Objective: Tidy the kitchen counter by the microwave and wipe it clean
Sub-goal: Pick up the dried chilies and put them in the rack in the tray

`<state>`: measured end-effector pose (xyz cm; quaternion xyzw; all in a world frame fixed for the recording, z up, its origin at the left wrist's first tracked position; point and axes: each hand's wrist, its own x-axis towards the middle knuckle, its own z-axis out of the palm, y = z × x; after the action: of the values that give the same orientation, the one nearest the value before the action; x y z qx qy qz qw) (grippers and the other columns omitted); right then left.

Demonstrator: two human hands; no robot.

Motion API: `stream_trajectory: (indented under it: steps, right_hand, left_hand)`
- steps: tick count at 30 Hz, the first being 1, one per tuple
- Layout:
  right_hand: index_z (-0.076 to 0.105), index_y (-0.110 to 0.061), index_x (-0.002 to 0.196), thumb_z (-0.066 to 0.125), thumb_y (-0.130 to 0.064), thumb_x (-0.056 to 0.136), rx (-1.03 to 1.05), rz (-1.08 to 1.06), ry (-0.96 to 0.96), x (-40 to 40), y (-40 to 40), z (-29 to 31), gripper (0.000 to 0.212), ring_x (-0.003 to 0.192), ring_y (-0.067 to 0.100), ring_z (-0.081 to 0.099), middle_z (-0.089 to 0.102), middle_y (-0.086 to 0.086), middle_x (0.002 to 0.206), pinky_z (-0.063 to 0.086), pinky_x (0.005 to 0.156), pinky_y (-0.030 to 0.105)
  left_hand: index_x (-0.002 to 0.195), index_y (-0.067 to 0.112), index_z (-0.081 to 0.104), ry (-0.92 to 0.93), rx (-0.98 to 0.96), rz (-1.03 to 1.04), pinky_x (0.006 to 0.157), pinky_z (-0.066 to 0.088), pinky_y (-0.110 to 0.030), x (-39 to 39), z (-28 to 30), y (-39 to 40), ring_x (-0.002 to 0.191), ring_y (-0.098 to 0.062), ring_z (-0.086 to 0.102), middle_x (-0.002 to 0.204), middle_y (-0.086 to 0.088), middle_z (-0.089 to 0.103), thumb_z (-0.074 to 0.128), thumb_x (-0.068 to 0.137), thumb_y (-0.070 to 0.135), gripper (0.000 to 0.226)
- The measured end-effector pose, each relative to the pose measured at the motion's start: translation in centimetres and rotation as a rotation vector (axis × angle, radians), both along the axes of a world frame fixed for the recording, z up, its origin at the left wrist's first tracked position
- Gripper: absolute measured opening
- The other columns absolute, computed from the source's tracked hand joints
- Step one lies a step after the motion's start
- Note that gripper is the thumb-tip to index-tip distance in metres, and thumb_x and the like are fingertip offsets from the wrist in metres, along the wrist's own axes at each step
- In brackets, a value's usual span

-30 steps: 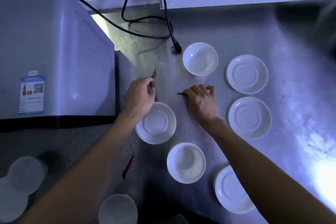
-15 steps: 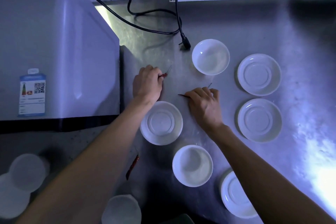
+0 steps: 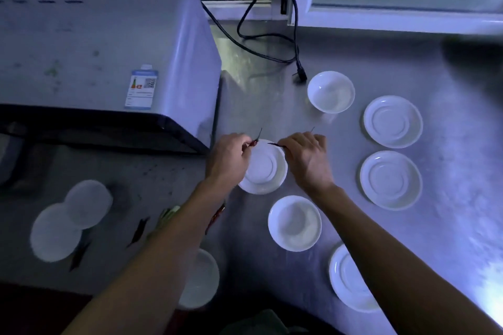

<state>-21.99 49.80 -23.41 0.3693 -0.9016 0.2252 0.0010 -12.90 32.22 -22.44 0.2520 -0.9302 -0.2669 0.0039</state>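
My left hand [image 3: 227, 158] pinches a small red chili [image 3: 255, 141] by its stem end over the far rim of a white saucer [image 3: 265, 171]. My right hand [image 3: 306, 160] pinches a second red chili [image 3: 276, 145] above the same saucer's right rim. Both hands sit just right of the microwave [image 3: 103, 57] on the steel counter [image 3: 272, 95]. Another red chili [image 3: 216, 216] lies on the counter beside my left forearm. Further dark chilies [image 3: 138, 230] lie to the left.
White bowls [image 3: 330, 91] [image 3: 294, 223] and saucers [image 3: 393, 121] [image 3: 391, 179] [image 3: 351, 277] are spread over the right of the counter. Stacked pale lids [image 3: 70, 217] sit at lower left. A black power cord and plug [image 3: 300, 72] lie behind, below the window frame.
Both hands lifted their chilies off the counter and brought them together over the saucer near the microwave. My head moved, so the view shifted right and back.
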Motion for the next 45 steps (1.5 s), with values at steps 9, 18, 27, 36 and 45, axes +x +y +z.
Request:
stream_trajectory:
  steps: [9, 18, 27, 36, 45]
  right_hand:
    - [0.075, -0.018, 0.093, 0.069, 0.002, 0.078, -0.046, 0.105, 0.122, 5.0, -2.7, 2.3, 0.026, 0.075, 0.032, 0.060, 0.067, 0.002, 0.082, 0.045, 0.074, 0.043]
    - [0.074, -0.016, 0.099, 0.066, -0.002, 0.085, 0.006, 0.276, 0.146, 15.4, -7.6, 5.3, 0.021, 0.085, 0.034, 0.062, 0.070, 0.006, 0.091, 0.044, 0.080, 0.046]
    - [0.075, -0.019, 0.092, 0.074, -0.007, 0.081, -0.043, 0.500, 0.279, 29.8, -15.3, 8.5, 0.017, 0.079, 0.032, 0.062, 0.066, 0.002, 0.081, 0.044, 0.076, 0.042]
    - [0.077, -0.017, 0.092, 0.076, 0.002, 0.076, -0.121, 0.686, 0.226, 42.5, -23.1, 11.7, 0.024, 0.081, 0.033, 0.066, 0.071, 0.003, 0.084, 0.047, 0.078, 0.047]
    - [0.076, -0.020, 0.091, 0.069, -0.004, 0.083, -0.072, 0.764, 0.142, 48.0, -27.7, 11.6, 0.020, 0.090, 0.030, 0.065, 0.074, 0.000, 0.092, 0.041, 0.086, 0.046]
  left_hand:
    - [0.088, 0.024, 0.065, 0.037, 0.033, 0.121, 0.068, 0.051, -0.036, 8.4, 2.5, -1.2, 0.082, -0.018, 0.058, 0.088, 0.006, 0.064, 0.060, 0.089, 0.029, 0.007]
    - [0.091, 0.021, 0.066, 0.130, -0.062, 0.171, 0.068, 0.045, -0.036, 21.8, 4.7, -5.8, 0.085, -0.021, 0.058, 0.088, 0.002, 0.063, 0.059, 0.090, 0.022, 0.007]
    - [0.112, 0.027, 0.071, 0.104, -0.106, 0.402, 0.076, 0.053, -0.041, 40.6, 6.7, -11.5, 0.099, -0.023, 0.061, 0.103, 0.002, 0.067, 0.052, 0.095, 0.020, 0.027]
    - [0.101, 0.018, 0.069, 0.101, -0.192, 0.622, 0.079, 0.051, -0.041, 56.5, 9.3, -15.0, 0.100, -0.025, 0.059, 0.102, 0.000, 0.065, 0.056, 0.093, 0.019, 0.015]
    - [0.110, 0.024, 0.068, 0.114, -0.148, 0.743, 0.077, 0.050, -0.035, 63.0, 8.6, -17.1, 0.092, -0.015, 0.056, 0.098, 0.006, 0.061, 0.054, 0.098, 0.023, 0.018]
